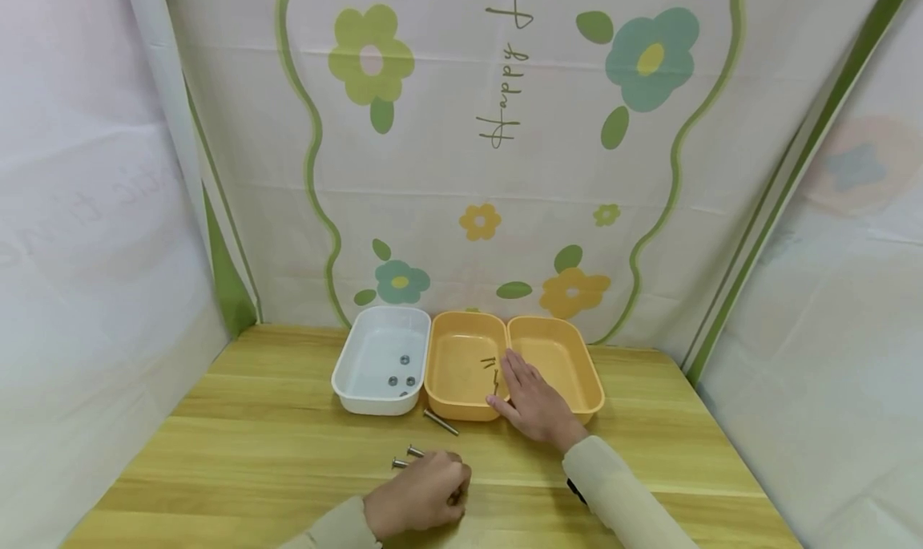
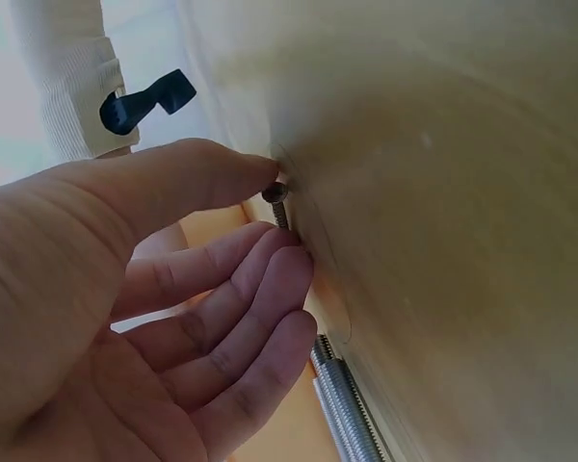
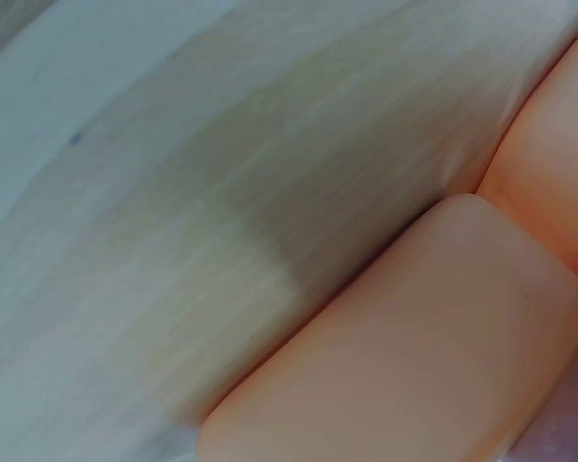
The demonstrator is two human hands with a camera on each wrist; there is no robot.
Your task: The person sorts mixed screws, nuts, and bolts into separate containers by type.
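My left hand is low over the front of the table with its fingers curled. In the left wrist view, a small dark screw sits between the thumb and the index finger, pinched near the tabletop. Just ahead of this hand lie two long silver bolts, partly hidden by it. My right hand, fingers straight, lies over the adjoining rims of the middle yellow tray and the right yellow tray. Several small dark screws lie in the middle tray, near the fingers.
A white tray with several nuts stands left of the yellow trays. Another long bolt lies before the trays on the wooden table. Patterned cloth hangs behind and on both sides.
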